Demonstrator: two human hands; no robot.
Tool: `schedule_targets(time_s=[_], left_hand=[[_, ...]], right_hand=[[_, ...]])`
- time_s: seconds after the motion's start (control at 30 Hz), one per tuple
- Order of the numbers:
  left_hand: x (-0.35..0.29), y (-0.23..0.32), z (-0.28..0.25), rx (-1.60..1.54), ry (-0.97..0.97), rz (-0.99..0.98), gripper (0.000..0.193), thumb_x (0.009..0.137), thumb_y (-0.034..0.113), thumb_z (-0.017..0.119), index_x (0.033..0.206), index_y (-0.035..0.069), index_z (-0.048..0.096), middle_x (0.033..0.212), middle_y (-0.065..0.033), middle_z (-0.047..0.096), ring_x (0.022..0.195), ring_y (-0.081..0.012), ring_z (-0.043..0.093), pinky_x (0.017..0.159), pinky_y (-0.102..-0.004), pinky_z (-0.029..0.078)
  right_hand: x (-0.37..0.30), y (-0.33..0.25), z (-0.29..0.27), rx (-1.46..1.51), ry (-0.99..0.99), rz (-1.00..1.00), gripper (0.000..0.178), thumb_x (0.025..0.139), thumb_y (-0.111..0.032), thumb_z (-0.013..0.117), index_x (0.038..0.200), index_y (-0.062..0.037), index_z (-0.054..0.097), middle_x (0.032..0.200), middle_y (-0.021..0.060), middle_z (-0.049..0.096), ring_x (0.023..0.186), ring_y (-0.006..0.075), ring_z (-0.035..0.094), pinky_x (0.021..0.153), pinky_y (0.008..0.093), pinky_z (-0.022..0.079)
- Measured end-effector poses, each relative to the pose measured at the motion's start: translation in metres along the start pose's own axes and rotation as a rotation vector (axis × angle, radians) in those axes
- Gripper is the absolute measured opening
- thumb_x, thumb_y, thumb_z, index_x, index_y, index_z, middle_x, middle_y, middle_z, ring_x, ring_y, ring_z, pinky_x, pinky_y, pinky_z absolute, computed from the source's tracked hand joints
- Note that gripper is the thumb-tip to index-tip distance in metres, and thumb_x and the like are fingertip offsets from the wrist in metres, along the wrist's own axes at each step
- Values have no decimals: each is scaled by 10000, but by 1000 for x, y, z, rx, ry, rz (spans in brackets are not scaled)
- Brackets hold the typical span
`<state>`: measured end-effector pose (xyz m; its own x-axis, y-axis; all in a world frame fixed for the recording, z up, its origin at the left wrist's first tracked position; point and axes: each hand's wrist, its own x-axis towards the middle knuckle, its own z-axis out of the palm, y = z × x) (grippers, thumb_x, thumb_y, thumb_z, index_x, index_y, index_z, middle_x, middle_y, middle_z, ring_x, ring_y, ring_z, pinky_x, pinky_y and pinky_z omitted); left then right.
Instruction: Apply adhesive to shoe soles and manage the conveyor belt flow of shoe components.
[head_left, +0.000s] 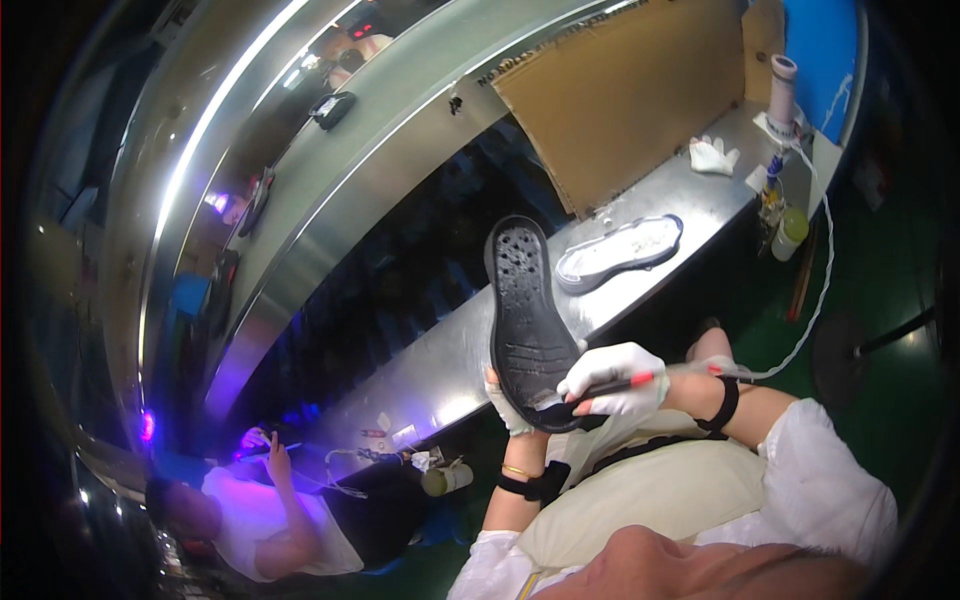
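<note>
A black shoe sole is held up in front of me, its inner side showing, with holes at the far end. My left hand, in a white glove with bare fingertips, grips the near left edge of the sole. Over the near end, my white-gloved right hand is closed on a slim dark brush with a red band, its tip close to the sole. The brush's tip is hard to make out. Beyond the held sole, a second sole with a white-coated inside lies on the metal bench.
The metal bench carries a cardboard sheet, a white glove and a pink cylinder. A thin tube loops toward my right wrist. A conveyor runs behind; a co-worker sits at left.
</note>
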<state>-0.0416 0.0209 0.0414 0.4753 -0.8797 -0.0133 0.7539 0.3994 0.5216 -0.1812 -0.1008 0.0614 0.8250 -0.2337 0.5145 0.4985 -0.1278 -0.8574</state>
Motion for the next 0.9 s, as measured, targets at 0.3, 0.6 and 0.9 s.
schedule_targets(time_s=[0.3,0.6,0.9], left_hand=[[-20,13,5,237,-108,-252,864,796,658,436,1348,-2,356,1264,-241,484,1095,-346,549,937,-426,459],[4,-2,-60,372,-192,-287,795,833,582,507,1350,-2,350,1268,-169,495,1137,-218,516,975,-322,402],[53,50,-6,247,-315,-290,686,848,503,539,1293,-7,430,1175,-137,567,1021,-197,585,896,-308,465]], right_hand=[[-8,3,-73,128,498,328,95,832,-59,640,916,-15,631,810,71,647,727,137,609,669,257,490],[-78,30,-129,575,822,232,218,904,-236,580,1076,-111,531,1070,79,599,756,145,576,592,242,471],[-64,24,-124,791,805,167,221,901,-270,578,1066,-131,531,1060,46,593,771,142,560,641,268,470]])
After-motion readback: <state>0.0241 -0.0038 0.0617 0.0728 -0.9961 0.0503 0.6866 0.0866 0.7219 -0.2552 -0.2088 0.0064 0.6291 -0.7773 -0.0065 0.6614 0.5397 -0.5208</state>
